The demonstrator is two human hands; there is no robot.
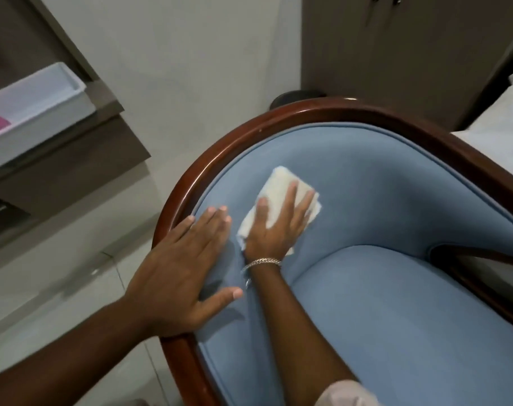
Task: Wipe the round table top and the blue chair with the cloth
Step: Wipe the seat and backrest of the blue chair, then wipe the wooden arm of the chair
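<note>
The blue chair point(381, 206) fills the middle and right, with blue padding inside a curved dark wooden rim. My right hand point(275, 227), wearing a bracelet, lies flat with spread fingers on a folded white cloth point(281, 183), pressing it against the inner left of the chair's backrest. My left hand point(179, 268) rests flat and empty over the chair's left rim and padding, fingers apart, just left of the cloth. The round table top is not in view.
A brown shelf unit with a white tray point(35, 109) holding something pink stands at the left. A brown cabinet point(396, 54) stands behind the chair, with a dark round object point(296, 98) at its foot. A white bed edge point(507, 136) lies at the right. Pale tiled floor point(73, 288) lies at the lower left.
</note>
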